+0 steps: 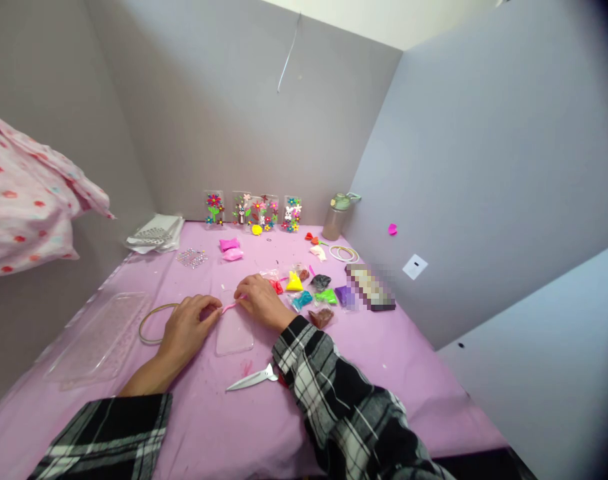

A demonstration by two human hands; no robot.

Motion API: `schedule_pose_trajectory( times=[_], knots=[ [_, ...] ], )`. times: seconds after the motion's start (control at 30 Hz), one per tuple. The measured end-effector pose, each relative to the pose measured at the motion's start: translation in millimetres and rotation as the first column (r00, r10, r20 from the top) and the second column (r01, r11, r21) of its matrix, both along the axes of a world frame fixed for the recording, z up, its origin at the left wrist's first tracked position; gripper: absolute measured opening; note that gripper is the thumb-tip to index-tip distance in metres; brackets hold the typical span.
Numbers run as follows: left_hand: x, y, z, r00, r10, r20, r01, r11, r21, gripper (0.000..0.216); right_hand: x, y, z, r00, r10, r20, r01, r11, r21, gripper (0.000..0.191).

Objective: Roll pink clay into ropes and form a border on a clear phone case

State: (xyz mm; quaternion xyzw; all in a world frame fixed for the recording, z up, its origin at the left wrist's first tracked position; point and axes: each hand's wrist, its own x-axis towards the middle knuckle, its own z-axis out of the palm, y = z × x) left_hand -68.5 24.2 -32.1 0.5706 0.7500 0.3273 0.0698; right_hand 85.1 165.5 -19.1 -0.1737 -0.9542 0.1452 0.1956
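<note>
Head view: a thin pink clay strand (230, 307) stretches over the far end of a clear plastic phone case (235, 339), each end pinched between closed fingertips of the left hand (187, 328) and right hand (262, 301). Gentle, even tension would likely keep it whole; silver scissors (251, 380) lie nearby.

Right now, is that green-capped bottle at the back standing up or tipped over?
Upright. The bottle stands on its base on the purple table, close to the right wall, with its green cap on top.
</note>
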Motion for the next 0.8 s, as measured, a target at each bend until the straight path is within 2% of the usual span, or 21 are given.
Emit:
schedule_pose_trajectory(
  times=[0.4,0.8],
  knots=[
    [7.0,16.9,-4.0,0.992,0.005,-0.125,-0.007,1.0,-0.013,0.018,-2.3,2.5,-5.7,0.999,0.041,0.018,-0.041,0.999,0.007,0.009],
    [9.5,20.7,-3.7,0.985,0.019,-0.169,-0.026,0.999,-0.043,0.018,-2.5,3.9,-6.6,0.997,0.066,0.03,-0.066,0.998,0.024,0.009]
  ],
)
